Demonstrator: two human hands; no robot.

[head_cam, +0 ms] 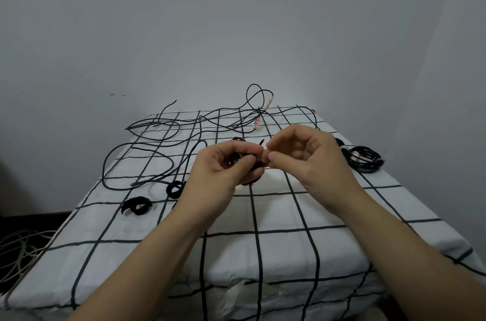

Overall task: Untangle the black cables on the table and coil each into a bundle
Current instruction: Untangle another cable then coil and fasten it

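Both of your forearms reach in from the near edge and meet above the middle of the table, which is covered with a white cloth ruled in a black grid. Your left hand is turned palm-right, its fingers curled over the top and its thumb pressed along the near side of a small coiled bundle of black cable, which it grips clear of the cloth. Your right hand faces it, wrist raised. Its thumb and forefinger pinch the right edge of the same bundle, and the other fingers are loosely curled above. Whether they catch a strand or a tie is too small to tell. A short black end stands up between the two hands. The loose cables sprawl in open loops over the far left of the table, with one arch rising at the far edge beside a white-and-red label. A finished coil lies at the right edge. Two black strap loops lie on the near left, close to your left wrist. Pale cables lie on the floor to the left.
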